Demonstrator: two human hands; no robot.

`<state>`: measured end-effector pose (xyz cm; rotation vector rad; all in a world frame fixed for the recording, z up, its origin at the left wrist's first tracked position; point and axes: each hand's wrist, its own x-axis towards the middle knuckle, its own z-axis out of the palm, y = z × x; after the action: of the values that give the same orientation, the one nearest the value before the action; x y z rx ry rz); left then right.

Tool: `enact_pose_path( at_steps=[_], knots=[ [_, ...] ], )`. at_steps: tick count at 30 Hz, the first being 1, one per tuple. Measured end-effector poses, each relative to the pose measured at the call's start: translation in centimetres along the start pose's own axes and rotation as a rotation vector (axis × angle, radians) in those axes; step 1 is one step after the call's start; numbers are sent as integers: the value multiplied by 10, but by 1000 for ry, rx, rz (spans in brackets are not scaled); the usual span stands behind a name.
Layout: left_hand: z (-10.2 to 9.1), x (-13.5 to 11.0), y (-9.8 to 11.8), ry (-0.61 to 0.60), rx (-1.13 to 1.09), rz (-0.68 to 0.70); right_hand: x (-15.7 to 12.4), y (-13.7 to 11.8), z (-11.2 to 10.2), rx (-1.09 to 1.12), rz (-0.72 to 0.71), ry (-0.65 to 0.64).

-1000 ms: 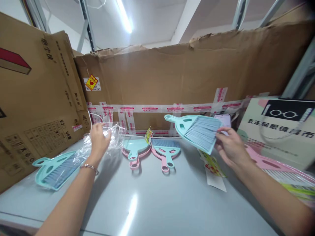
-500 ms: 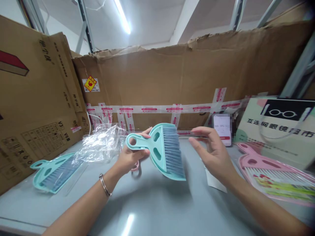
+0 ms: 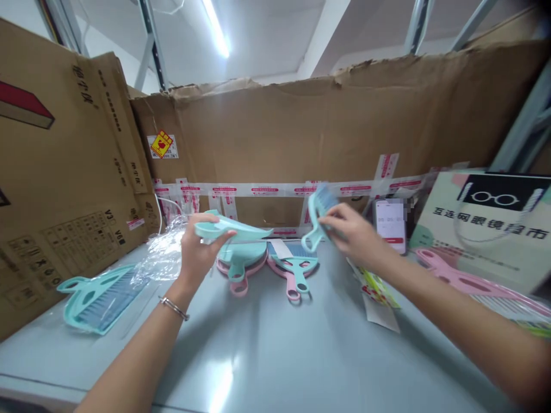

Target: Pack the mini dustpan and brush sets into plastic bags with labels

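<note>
My left hand [image 3: 198, 244] is closed on a turquoise dustpan [image 3: 241, 230], holding it tilted nearly edge-on. Below it on the table lie stacked dustpans, a turquoise one [image 3: 247, 253] over a pink one [image 3: 239, 288]. In my right hand [image 3: 350, 229] is a turquoise hand brush [image 3: 316, 221], raised with its blue-grey bristles up and slightly blurred. Between the hands, a turquoise brush [image 3: 298, 265] lies across a pink brush [image 3: 293, 292], with a white strip on the bristles.
At the left a bagged turquoise dustpan set [image 3: 101, 301] lies beside crumpled clear plastic [image 3: 161, 255]. On the right are a bagged pink set [image 3: 456, 275], a phone [image 3: 390, 221], a printed paper bag [image 3: 486, 223] and a colourful card [image 3: 379, 289]. Cardboard [image 3: 258, 137] walls the back.
The brush and dustpan, together in my left hand before, are now apart. My right hand has taken the brush; my left has moved left with the dustpan. The stacks behind have come into view.
</note>
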<state>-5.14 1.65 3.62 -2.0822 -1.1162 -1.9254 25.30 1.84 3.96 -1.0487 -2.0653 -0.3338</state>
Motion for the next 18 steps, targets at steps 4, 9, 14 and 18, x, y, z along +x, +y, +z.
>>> enact_pose_path(
  at_steps=[4, 9, 14, 18],
  knots=[
    [10, -10, -17, -335, 248, 6, -9, 10, 47, -251, -38, -437],
    [18, -19, -28, -729, 458, -42, -8, 8, 72, -260, -55, -578],
    [20, -24, -34, -894, 477, -34, 0, 10, 77, -220, -2, -555],
    [19, -24, -34, -937, 412, -65, 1, -2, 71, -123, 15, -442]
  ],
)
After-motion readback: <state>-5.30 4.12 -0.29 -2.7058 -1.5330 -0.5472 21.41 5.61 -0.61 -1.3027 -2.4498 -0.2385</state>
